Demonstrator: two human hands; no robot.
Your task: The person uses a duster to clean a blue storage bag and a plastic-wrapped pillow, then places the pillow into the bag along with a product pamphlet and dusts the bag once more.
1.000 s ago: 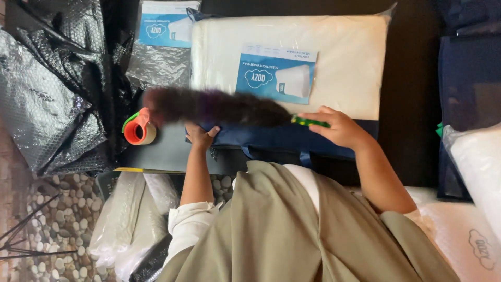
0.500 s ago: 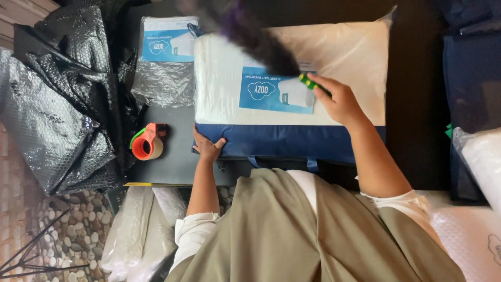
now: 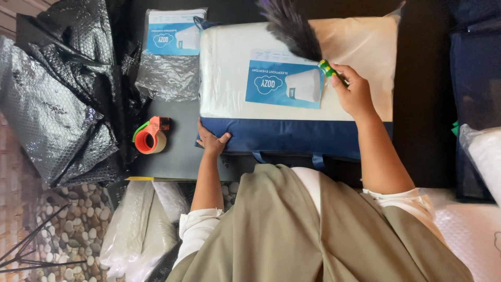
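On the dark bench point(image 3: 177, 156), entered from left to right:

1. Black bubble wrap point(image 3: 57, 104), a crumpled heap at the far left, spilling over the bench edge; pushed aside, well apart from my hands

2. Small packaged item point(image 3: 172, 52) in clear plastic with a blue and white card, lying flat at the far edge, just beside the big pillow pack

3. Tape dispenser point(image 3: 150, 136), orange body with a green guard, standing on the bare bench near my left hand but not touching it; kept within reach

4. My left hand point(image 3: 211, 142), fingers spread and pressed on the near left corner of the pillow pack, thumb against its blue edge; I judge it pins the pack so it does not slide. It grips nothing

5. Pillow pack point(image 3: 292, 89), the main entry: a large white pillow in a clear-fronted bag with a navy band and navy carry handles along my side, a blue and white label card face up at the middle. It lies flat in the centre of the bench

6. Feather duster point(image 3: 292, 26), dark grey plume with a purple tinge, green handle; the plume lies across the far upper part of the pack

7. My right hand point(image 3: 355, 94), closed around the green handle, resting over the pack's right half

8. Navy bags point(image 3: 475, 104) and another white pillow point(image 3: 482, 156), at the right edge, apart from the work
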